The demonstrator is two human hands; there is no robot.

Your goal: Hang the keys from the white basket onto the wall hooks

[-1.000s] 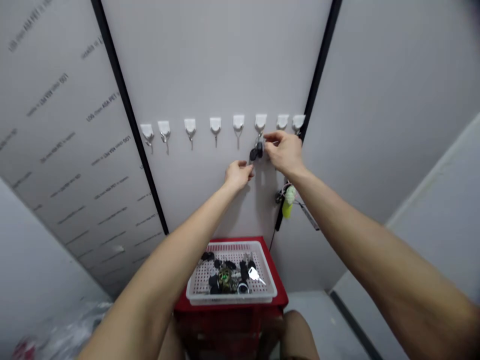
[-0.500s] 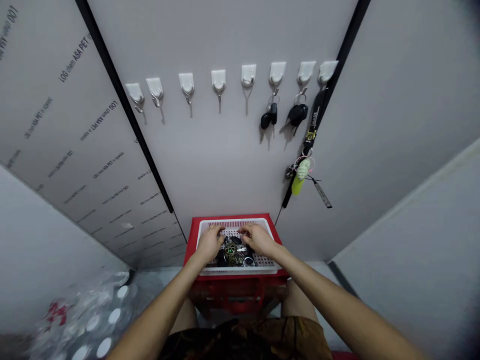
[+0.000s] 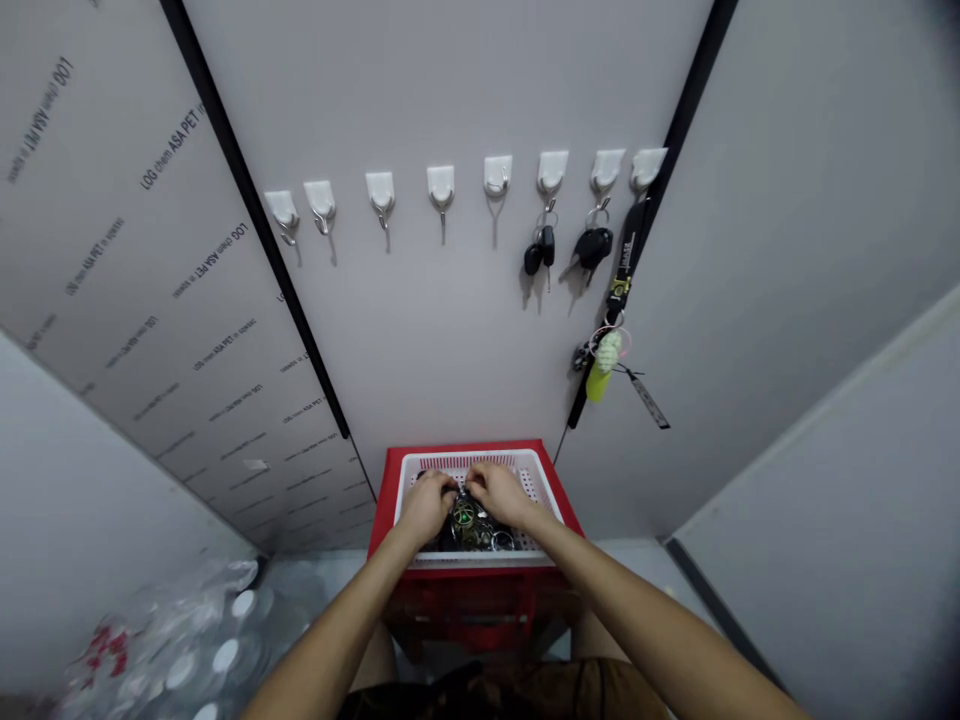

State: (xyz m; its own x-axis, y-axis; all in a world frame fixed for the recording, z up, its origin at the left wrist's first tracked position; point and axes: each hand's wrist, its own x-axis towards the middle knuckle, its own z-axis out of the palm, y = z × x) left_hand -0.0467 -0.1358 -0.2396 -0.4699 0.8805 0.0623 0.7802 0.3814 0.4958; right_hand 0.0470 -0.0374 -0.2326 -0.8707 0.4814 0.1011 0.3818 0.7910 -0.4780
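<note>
Both hands are inside a white plastic basket (image 3: 551, 500), over a jumble of keys and key rings (image 3: 487, 535). My left hand (image 3: 427, 503) is closed, its fingertips brought together at the pile's far side. Close beside it, my right hand (image 3: 499, 493) is closed too, thumb and fingers pinched. Whatever the fingertips hold is too small to make out. Just below them lies a round bronze-coloured keychain charm (image 3: 464, 514) with a green centre. A silver ring (image 3: 502, 541) shows at the pile's near right.
The basket stands on a red box-like surface (image 3: 381, 510) against the wall. Several white hooks (image 3: 441, 182) line the wall; two bunches of black-headed keys (image 3: 592, 248) and a black lanyard (image 3: 628, 250) hang at right. Wrapped bottles (image 3: 225, 655) stand lower left.
My hands have drawn closer together, and the right fingers have closed into a pinch. The view has tilted slightly, so the wall and basket appear lower.
</note>
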